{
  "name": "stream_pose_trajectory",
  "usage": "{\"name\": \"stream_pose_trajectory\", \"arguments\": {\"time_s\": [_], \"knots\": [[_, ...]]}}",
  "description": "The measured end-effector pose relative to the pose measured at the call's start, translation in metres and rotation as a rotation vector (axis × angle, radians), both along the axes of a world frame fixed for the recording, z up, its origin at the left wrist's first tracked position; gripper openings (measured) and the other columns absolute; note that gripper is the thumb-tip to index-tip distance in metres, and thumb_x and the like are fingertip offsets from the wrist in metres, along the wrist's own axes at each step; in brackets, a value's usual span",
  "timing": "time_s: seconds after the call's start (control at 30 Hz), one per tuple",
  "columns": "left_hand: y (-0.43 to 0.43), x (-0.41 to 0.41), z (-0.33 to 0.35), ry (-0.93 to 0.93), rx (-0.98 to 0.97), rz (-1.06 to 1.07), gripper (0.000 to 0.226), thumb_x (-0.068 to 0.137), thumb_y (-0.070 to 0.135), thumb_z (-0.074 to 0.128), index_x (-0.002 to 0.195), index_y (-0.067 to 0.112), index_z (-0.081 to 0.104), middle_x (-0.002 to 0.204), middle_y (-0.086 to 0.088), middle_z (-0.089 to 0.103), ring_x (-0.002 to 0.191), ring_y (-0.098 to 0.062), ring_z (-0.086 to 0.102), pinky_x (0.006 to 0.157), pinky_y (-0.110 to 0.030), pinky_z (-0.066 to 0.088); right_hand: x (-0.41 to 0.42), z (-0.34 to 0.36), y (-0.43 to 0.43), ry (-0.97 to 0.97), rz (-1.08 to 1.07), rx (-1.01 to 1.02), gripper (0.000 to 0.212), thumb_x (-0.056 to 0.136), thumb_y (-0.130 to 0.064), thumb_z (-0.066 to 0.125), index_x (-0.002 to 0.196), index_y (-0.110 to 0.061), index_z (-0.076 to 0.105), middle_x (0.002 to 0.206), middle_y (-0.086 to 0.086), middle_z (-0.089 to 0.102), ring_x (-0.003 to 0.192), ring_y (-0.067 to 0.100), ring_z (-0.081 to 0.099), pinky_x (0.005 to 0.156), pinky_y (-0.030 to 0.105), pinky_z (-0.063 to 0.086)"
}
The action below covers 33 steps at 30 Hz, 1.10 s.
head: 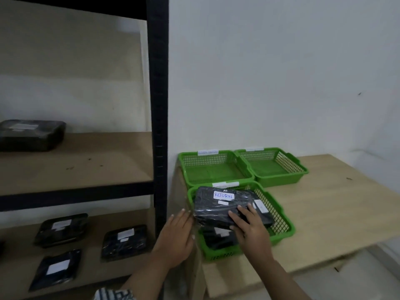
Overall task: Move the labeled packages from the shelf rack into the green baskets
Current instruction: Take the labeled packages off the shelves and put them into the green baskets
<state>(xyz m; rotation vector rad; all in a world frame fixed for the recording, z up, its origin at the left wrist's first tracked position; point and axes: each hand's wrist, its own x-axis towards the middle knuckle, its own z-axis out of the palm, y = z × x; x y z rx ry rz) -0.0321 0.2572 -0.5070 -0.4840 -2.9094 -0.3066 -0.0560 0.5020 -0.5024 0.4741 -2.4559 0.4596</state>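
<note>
One RETURN package (216, 204) goes into the near green basket (285, 226) (atop another), left grip (177, 237) and right grip (252, 226) flat-fingered against it; next, release, revisit the shelf rack (159, 105).

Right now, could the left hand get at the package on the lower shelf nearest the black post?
Probably yes. The left hand, fingers straight, sits just in front of the black post, and nothing blocks the lower shelf before that package.

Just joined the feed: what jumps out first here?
A black RETURN package lies tilted atop others in the nearest green basket, left hand at its edge, right hand flat on top. The two baskets behind look empty; more packages wait on the rack at left.
</note>
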Motion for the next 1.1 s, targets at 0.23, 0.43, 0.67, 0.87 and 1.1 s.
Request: {"name": "stream_pose_trajectory", "arguments": {"time_s": [0.23, 0.43, 0.67, 0.87, 1.1], "knots": [[0.038, -0.105, -0.011, -0.065, 0.019, 0.104, 0.054, 0.076, 0.038, 0.041, 0.118, 0.010, 0.061, 0.119, -0.006, 0.064, 0.108, -0.026, 0.061, 0.085, -0.044, 0.051, -0.129, 0.003, 0.031, -0.067, 0.063, 0.040, 0.041, 0.068, -0.015, 0.082, 0.106, -0.024, 0.072, 0.112, 0.010, 0.069, 0.112, 0.040, 0.060, 0.066, 0.042, 0.060], [0.042, -0.183, -0.021, -0.110, 0.138, 0.257, 0.055, 0.079, 0.035, 0.040, 0.124, 0.007, 0.054, 0.125, -0.014, 0.059, 0.115, -0.032, 0.056, 0.090, -0.050, 0.045, -0.225, 0.002, 0.024, -0.162, 0.161, 0.050, 0.048, 0.060, -0.013, 0.088, 0.104, -0.024, 0.073, 0.110, 0.010, 0.069, 0.109, 0.039, 0.062, 0.067, 0.042, 0.059], [0.027, -0.247, -0.027, -0.058, 0.149, 0.427, 0.062, 0.087, 0.034, 0.035, 0.141, 0.003, 0.035, 0.148, -0.016, 0.033, 0.137, -0.031, 0.027, 0.109, -0.043, 0.019, -0.316, -0.023, -0.011, -0.339, 0.238, 0.091, 0.043, 0.063, -0.014, 0.085, 0.104, -0.022, 0.074, 0.112, 0.015, 0.069, 0.110, 0.042, 0.060, 0.067, 0.050, 0.059], [0.017, -0.253, -0.047, -0.148, 0.045, 0.459, 0.064, 0.081, 0.038, 0.034, 0.132, 0.002, 0.049, 0.142, -0.016, 0.041, 0.130, -0.032, 0.041, 0.102, -0.048, 0.029, -0.351, -0.041, -0.035, -0.491, 0.269, 0.123, 0.036, 0.084, -0.018, 0.068, 0.120, -0.020, 0.066, 0.134, 0.016, 0.054, 0.131, 0.038, 0.040, 0.098, 0.047, 0.045], [0.019, -0.253, -0.057, -0.113, 0.052, 0.460, 0.058, 0.087, 0.035, 0.036, 0.135, 0.003, 0.045, 0.147, -0.013, 0.034, 0.136, -0.028, 0.030, 0.109, -0.046, 0.019, -0.377, -0.052, -0.056, -0.651, 0.258, 0.360, 0.043, 0.096, -0.025, 0.048, 0.139, -0.030, 0.045, 0.153, 0.007, 0.029, 0.143, 0.029, 0.019, 0.113, 0.037, 0.029]]}}
